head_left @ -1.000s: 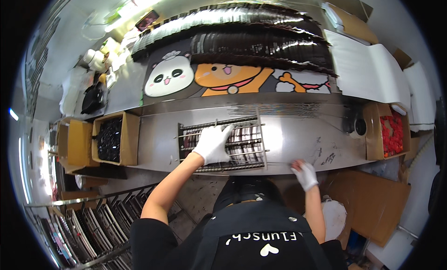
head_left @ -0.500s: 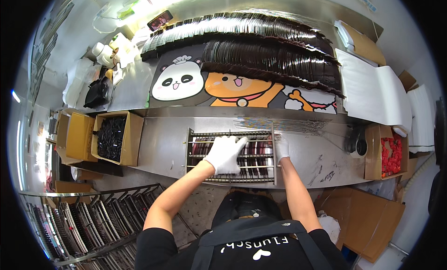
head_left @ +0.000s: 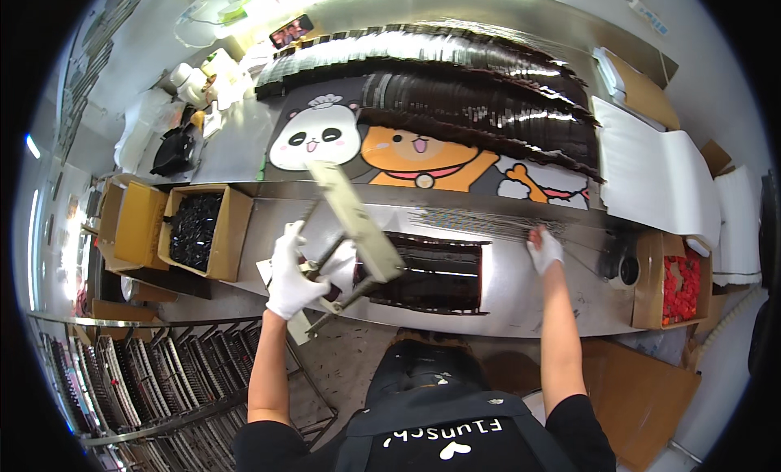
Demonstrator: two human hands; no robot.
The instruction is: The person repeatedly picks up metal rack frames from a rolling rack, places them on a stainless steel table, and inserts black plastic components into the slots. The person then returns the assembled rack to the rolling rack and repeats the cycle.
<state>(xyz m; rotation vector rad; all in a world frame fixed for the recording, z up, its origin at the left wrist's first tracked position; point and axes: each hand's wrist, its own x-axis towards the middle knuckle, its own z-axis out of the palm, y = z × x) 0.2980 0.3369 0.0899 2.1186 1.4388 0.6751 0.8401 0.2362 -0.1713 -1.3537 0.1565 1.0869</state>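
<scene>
My left hand [head_left: 294, 270], in a white glove, grips a flat metal frame [head_left: 351, 221] and holds it tilted up on its edge over the left part of the steel table [head_left: 521, 297]. Rows of dark, shiny small pieces [head_left: 435, 273] lie uncovered on the table just right of the frame. My right hand [head_left: 543, 249], also gloved, rests with its fingers on a bundle of thin metal rods [head_left: 480, 221] that lies along the table's far edge.
A cardboard box of black pieces [head_left: 195, 232] stands at the left and a box of red pieces [head_left: 682, 281] at the right. Behind are a cartoon animal mat [head_left: 382, 151], long rows of dark pieces [head_left: 480, 94] and white foam sheets [head_left: 651, 175]. A wire rack [head_left: 146, 382] stands lower left.
The frame lay flat over the dark pieces under both hands. My left hand has since lifted and tilted it to the left, while my right hand has moved right to the rods.
</scene>
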